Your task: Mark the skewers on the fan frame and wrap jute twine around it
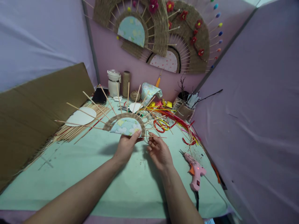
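My left hand [126, 147] grips the lower right edge of a half-round craft piece [125, 126], thumb on its floral blue fabric face. Brown twine is wound in an arched band [124, 117] around the fabric, and thin wooden sticks [100, 105] fan outward from it. Beside the right end of the piece, my right hand [160, 151] has its thumb and forefinger pinched on a strand of twine [147, 137], close to the lowest right stick. Its other fingers are curled loosely.
A pink glue gun [195, 171] with a cord lies at right. Loose sticks and a white oval [81, 116] lie at left by a cardboard sheet [46, 115]. Behind are red scissors [160, 126], pipe cleaners, a twine spool [126, 84], a white jar [114, 83] and wall decorations.
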Available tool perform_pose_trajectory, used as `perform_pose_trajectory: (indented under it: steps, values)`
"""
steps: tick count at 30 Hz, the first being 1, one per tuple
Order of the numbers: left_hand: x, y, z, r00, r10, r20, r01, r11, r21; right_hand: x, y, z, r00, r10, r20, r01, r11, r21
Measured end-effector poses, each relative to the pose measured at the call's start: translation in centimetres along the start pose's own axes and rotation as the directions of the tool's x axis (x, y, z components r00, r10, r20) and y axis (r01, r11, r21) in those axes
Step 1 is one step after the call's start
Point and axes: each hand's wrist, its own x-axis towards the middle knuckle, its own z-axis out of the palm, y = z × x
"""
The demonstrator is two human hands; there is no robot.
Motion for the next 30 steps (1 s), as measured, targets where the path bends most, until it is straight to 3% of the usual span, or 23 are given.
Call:
perform_pose_trajectory:
  steps: [4, 11, 30]
  values:
    - [-0.05, -0.1, -0.03, 1.0, -0.008, 0.021, 0.007, 0.999, 0.036, 0.34, 0.15, -0.23, 1.0, -0.008, -0.018, 0.009, 0.999, 0.05]
    - [-0.18, -0.07, 0.04, 1.0, -0.018, 0.024, 0.017, 0.998, 0.062, 0.46, 0.13, -0.32, 0.997, 0.083, 0.004, -0.082, 0.986, 0.146]
    - [-0.14, -0.12, -0.13, 0.997, 0.032, 0.077, -0.046, 0.982, 0.181, 0.4, 0.16, -0.28, 0.993, 0.104, -0.06, -0.092, 0.981, 0.169]
